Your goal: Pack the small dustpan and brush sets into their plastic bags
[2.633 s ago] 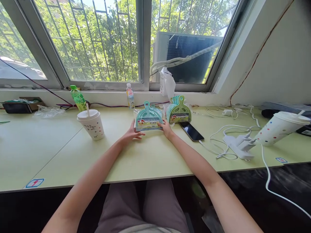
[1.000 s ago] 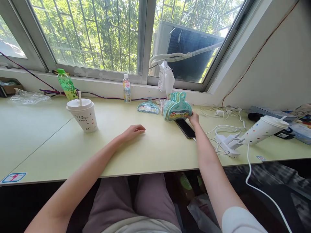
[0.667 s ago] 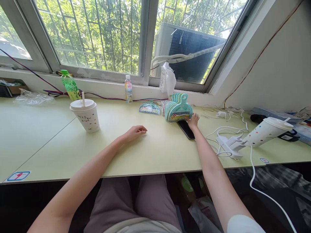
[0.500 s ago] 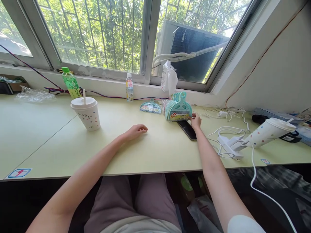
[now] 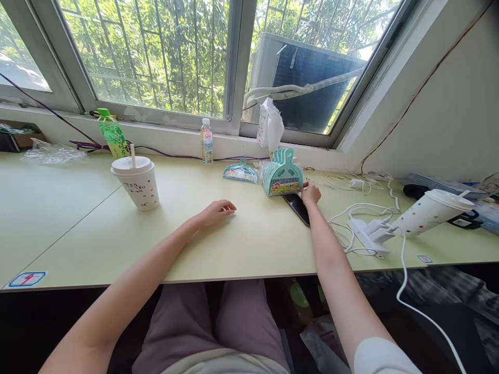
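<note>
My right hand (image 5: 311,193) is at the lower right edge of an upright row of teal half-round packs (image 5: 287,171), each with a rounded handle tab and a printed label. Its fingertips are closed at the front pack's corner; the thumb is partly hidden. Under the wrist and the row's front lies a black phone (image 5: 298,209). My left hand (image 5: 217,213) rests on the table, loosely curled with fingers apart and nothing in it. One similar teal pack (image 5: 240,172) lies flat, left of the row.
On the left stand a white cup (image 5: 138,184) with a straw and a green bottle (image 5: 113,134). A small bottle (image 5: 207,141) is by the window. A power strip (image 5: 368,236) with white cables and a tilted cup (image 5: 432,212) are at right. A tissue pack (image 5: 268,124) leans behind the row.
My right hand and the row of teal packs have shifted slightly to the left. My left hand has stayed where it was on the table.
</note>
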A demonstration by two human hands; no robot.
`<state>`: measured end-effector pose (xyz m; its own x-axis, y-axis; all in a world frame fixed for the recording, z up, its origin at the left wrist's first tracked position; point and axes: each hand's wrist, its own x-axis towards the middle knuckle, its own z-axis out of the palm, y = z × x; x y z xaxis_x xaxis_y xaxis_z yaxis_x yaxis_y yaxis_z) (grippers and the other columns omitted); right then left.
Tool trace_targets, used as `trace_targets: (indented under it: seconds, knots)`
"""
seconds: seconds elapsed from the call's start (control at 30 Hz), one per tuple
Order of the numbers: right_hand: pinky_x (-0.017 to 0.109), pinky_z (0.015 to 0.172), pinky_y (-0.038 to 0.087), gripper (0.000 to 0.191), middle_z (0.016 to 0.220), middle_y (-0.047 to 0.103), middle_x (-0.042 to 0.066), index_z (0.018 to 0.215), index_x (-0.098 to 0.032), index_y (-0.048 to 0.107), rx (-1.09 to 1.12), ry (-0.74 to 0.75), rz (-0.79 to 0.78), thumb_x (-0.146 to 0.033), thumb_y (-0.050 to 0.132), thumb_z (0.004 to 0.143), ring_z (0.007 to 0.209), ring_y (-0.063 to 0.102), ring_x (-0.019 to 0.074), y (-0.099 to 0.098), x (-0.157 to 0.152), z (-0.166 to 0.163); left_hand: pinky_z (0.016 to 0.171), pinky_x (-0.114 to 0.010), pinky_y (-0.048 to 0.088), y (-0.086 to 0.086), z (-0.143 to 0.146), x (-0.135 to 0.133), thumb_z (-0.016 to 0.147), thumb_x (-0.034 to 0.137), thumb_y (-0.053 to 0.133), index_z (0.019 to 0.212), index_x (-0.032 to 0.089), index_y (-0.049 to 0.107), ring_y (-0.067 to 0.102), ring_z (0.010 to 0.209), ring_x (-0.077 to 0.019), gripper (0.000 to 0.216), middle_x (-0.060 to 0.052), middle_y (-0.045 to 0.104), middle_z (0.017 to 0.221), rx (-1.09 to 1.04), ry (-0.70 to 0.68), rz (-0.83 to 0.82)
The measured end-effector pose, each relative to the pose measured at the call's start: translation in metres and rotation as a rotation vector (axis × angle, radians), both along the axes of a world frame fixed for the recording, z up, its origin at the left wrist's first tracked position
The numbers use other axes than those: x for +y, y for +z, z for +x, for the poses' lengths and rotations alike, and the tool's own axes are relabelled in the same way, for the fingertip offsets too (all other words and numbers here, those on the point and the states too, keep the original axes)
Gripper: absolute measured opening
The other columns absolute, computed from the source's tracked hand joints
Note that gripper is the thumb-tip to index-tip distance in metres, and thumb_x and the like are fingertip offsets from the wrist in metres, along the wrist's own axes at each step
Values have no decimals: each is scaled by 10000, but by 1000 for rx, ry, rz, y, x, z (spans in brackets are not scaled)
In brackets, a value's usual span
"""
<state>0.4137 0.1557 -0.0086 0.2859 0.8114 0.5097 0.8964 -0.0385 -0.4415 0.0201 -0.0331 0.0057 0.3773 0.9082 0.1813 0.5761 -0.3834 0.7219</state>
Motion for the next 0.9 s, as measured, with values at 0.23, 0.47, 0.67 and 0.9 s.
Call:
trace_targets:
  seconds: [0.23, 0.47, 0.67, 0.9]
  knots:
    - [336, 743, 435, 282, 964, 689, 73, 921, -207, 619, 79, 72, -133, -420, 688, 751, 906, 615, 243, -5, -3, 9, 847, -321, 469, -6, -1, 4, 865, 488, 467, 1002, 191, 668, 591, 963, -204, 384, -88, 625, 1074, -7, -15, 18]
    - [399, 897, 426, 463, 1200, 581, 151, 1094, -177, 564, 208, 97, -111, -387, 697, 704, 1122, 520, 277, 8, -7, 8, 833, -323, 478, -12, -2, 8, 835, 489, 516, 967, 196, 682, 599, 941, -210, 362, -86, 634, 1048, -72, -22, 22]
    - [460, 1054, 335, 378, 1273, 507, 147, 1202, -170, 498, 1, 382, 379, -145, 430, 831, 1255, 418, 255, 21, -60, -92, 828, -319, 480, -9, -3, 7, 833, 452, 516, 957, 189, 686, 613, 935, -209, 337, -86, 654, 1050, -77, 15, 17]
    - [503, 1169, 97, 570, 1550, 269, 110, 1426, -150, 352, -336, 684, -51, -240, 442, 871, 1454, 132, 256, -5, -59, -226, 789, -310, 491, -4, -12, 8, 825, 369, 496, 940, 167, 677, 647, 831, -192, 295, -76, 706, 937, -117, 114, 47]
